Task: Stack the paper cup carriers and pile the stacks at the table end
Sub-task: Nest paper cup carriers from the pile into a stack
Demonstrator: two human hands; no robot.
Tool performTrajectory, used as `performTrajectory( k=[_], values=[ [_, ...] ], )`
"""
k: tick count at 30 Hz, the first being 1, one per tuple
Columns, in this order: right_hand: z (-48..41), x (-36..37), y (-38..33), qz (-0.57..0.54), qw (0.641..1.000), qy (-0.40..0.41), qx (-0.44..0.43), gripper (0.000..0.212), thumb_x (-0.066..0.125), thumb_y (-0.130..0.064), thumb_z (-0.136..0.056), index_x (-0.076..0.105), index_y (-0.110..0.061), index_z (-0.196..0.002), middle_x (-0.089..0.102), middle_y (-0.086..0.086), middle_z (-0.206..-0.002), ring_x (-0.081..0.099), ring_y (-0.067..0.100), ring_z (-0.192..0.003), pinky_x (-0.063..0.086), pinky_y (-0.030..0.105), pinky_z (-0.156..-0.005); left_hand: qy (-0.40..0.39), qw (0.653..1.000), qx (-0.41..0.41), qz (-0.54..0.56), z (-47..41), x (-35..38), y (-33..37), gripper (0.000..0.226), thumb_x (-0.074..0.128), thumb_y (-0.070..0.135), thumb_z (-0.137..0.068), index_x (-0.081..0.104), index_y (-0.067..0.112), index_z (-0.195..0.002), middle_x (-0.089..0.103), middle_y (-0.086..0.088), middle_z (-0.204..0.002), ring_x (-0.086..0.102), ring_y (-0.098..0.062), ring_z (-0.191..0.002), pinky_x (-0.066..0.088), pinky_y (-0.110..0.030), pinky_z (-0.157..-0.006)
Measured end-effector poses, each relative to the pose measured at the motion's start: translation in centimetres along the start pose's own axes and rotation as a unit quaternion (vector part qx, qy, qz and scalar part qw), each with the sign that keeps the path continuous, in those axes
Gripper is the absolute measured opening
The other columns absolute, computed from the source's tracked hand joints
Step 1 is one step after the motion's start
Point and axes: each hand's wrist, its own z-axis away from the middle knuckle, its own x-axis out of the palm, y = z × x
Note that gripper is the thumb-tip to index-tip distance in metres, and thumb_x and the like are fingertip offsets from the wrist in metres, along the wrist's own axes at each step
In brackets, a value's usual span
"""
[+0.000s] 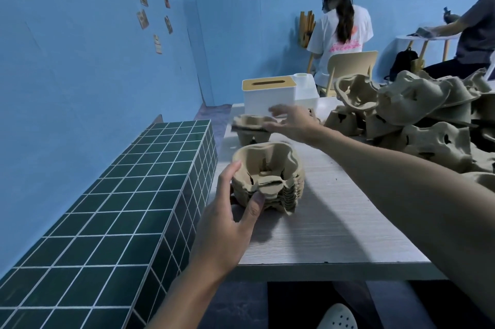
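A stack of several nested brown paper cup carriers stands on the pale wooden table near its left edge. My left hand grips the stack's near left side, thumb on the front rim and fingers round the left wall. Farther along the table sits a second, lower stack of carriers. My right hand reaches across to it with fingers spread and straight, just over its right side; it is blurred and holds nothing. A big loose pile of carriers fills the table's right side.
A white tissue box with a yellow lid and a white container stand at the table's far end. A dark green tiled bench runs along the left. Two people sit at the back by a chair.
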Motion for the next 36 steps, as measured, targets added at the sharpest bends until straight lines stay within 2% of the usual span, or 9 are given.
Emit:
performTrajectory(
  k=[2,5,7,10,15,23,26,31,36],
  values=[
    [-0.6,1.0,-0.8,0.118,0.991,-0.035,-0.053,0.027,0.068,-0.051,-0.084,0.07,-0.028,-0.098,0.067,-0.004,-0.114,0.049,0.024,-0.118,0.034,0.05,-0.103,0.002,1.0,0.004,-0.005,0.0,0.0,0.1,0.067,0.046,0.078,-0.08,0.029,0.057,-0.141,0.056,0.042,-0.116,0.061,0.004,-0.106,0.056,-0.044,-0.092],
    [-0.8,2.0,-1.2,0.192,0.977,-0.052,-0.072,0.035,0.055,-0.06,-0.088,0.066,-0.03,-0.075,0.061,0.001,-0.1,0.04,0.022,-0.119,0.028,0.05,-0.102,0.003,1.0,0.011,-0.009,-0.1,0.1,0.0,0.066,0.046,0.079,-0.081,0.028,0.057,-0.142,0.054,0.037,-0.122,0.062,-0.002,-0.11,0.055,-0.045,-0.093],
    [-0.7,2.3,-1.1,0.214,0.971,-0.075,-0.079,0.044,0.051,-0.065,-0.088,0.069,-0.025,-0.08,0.058,0.004,-0.104,0.034,0.02,-0.122,0.023,0.049,-0.104,0.001,1.0,0.014,-0.014,-0.1,0.0,0.0,0.065,0.045,0.078,-0.082,0.028,0.057,-0.141,0.055,0.039,-0.12,0.062,0.0,-0.109,0.056,-0.043,-0.091],
    [-0.3,2.4,-1.1,0.252,0.956,-0.1,-0.109,0.029,0.058,-0.043,-0.094,0.07,-0.028,-0.115,0.055,0.006,-0.125,0.028,0.023,-0.132,0.02,0.047,-0.107,-0.001,1.0,0.013,-0.018,-0.1,0.0,0.0,0.064,0.046,0.077,-0.082,0.027,0.058,-0.141,0.051,0.048,-0.119,0.06,0.003,-0.108,0.056,-0.043,-0.091],
    [1.1,1.0,-0.2,0.246,0.954,-0.04,-0.165,0.021,0.061,-0.04,-0.091,0.07,-0.022,-0.095,0.06,0.004,-0.095,0.047,0.027,-0.108,0.031,0.046,-0.095,0.002,1.0,0.015,-0.023,0.1,-0.1,0.2,0.066,0.044,0.079,-0.081,0.026,0.059,-0.141,0.052,0.038,-0.119,0.064,-0.007,-0.108,0.055,-0.045,-0.091],
    [5.9,-3.0,2.4,0.286,0.944,-0.027,-0.164,0.023,0.064,-0.03,-0.085,0.066,-0.026,-0.108,0.058,-0.005,-0.095,0.046,0.025,-0.113,0.03,0.045,-0.094,0.004,1.0,0.016,-0.014,0.0,0.1,0.1,0.065,0.046,0.078,-0.081,0.028,0.056,-0.14,0.057,0.027,-0.118,0.067,-0.012,-0.102,0.057,-0.048,-0.087],
    [7.3,-3.5,1.7,0.294,0.941,-0.045,-0.161,0.036,0.066,-0.045,-0.085,0.061,-0.033,-0.119,0.061,-0.01,-0.115,0.041,0.021,-0.121,0.028,0.048,-0.099,0.006,1.0,0.011,-0.01,0.0,0.1,0.1,0.065,0.046,0.078,-0.081,0.028,0.057,-0.14,0.059,0.02,-0.125,0.064,-0.014,-0.11,0.055,-0.05,-0.091],
    [8.8,-2.8,0.5,0.336,0.92,-0.027,-0.198,0.016,0.061,-0.039,-0.087,0.056,-0.026,-0.081,0.056,-0.01,-0.094,0.044,0.019,-0.115,0.026,0.048,-0.1,0.004,1.0,0.007,-0.006,0.1,0.1,0.2,0.063,0.047,0.077,-0.084,0.029,0.054,-0.141,0.06,0.026,-0.116,0.067,-0.012,-0.1,0.056,-0.049,-0.088],
    [10.0,-3.9,1.5,0.295,0.936,0.043,-0.187,0.008,0.062,-0.027,-0.088,0.064,-0.02,-0.086,0.065,-0.007,-0.095,0.039,0.017,-0.096,0.027,0.036,-0.08,0.006,1.0,0.003,-0.009,0.0,0.1,0.3,0.061,0.048,0.072,-0.085,0.03,0.054,-0.14,0.058,0.031,-0.111,0.067,-0.009,-0.099,0.056,-0.048,-0.089]
  ],
)
